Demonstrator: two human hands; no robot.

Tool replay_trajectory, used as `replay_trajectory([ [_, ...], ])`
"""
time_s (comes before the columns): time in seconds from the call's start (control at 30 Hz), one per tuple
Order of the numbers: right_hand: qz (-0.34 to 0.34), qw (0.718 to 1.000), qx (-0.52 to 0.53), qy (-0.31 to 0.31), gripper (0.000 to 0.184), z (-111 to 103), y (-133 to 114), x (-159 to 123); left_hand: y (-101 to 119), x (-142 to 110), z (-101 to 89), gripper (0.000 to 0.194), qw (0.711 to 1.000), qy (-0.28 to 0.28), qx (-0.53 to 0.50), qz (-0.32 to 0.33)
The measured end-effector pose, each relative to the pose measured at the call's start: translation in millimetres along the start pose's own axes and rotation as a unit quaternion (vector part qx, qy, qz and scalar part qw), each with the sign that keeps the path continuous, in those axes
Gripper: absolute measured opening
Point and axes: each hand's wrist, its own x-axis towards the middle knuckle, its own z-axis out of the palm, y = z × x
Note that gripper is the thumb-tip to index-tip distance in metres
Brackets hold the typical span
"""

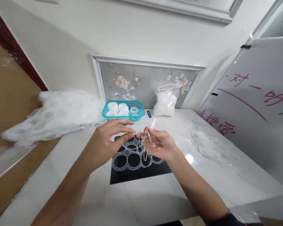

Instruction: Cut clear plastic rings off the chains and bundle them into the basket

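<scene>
Your right hand [162,143] is closed on a narrow white strip [153,123], pinched between thumb and fingers so that it slants up past the fingertips. Thin pale loops [145,156] hang just below those fingers, over the mat. Your left hand [107,138] faces it, thumb and forefinger brought almost together at the tips, the other fingers loosely bent; you cannot tell from this view whether anything fine is caught there. The two hands' fingertips are near each other, above the far part of the black mat [119,177].

On that flat, dark mat you have a spread of pale, linked rings [127,161], round and thin-edged. Beyond your hands stands a translucent blue plastic basket [142,112] with rounded corners, holding white, chunky rounds [112,106] and a clearer ring [134,110]. Just beside it lie small dark-blue snips [149,114], then a clear bag [165,103] plump with something white.

To your left, a soft, cloudy heap [63,114] of filmy white material shows many circular shapes. To your right, crinkled, glossy see-through plastic [209,146] lies on the smooth, white, faintly veined table [136,204].
</scene>
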Motion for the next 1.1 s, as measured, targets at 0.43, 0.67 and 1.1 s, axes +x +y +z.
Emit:
replay_trajectory([
  [0.43, -0.089, 0.954, -0.146, 0.247, 0.022, -75.0, -10.6, -10.6, -16.2, 12.2, 4.4, 0.016, 0.83, -0.033, -0.487, -0.271],
  [0.67, -0.096, 0.925, -0.146, 0.337, 0.019, -115.3, -1.4, -39.3, 0.5, 6.3, 19.7, 0.007, 0.746, -0.016, -0.587, -0.315],
  [1.1, -0.112, 0.975, -0.037, 0.19, 0.016, -69.9, -14.6, -89.5, 23.2, 24.4, 58.5, 0.008, 0.72, -0.069, -0.607, -0.329],
])
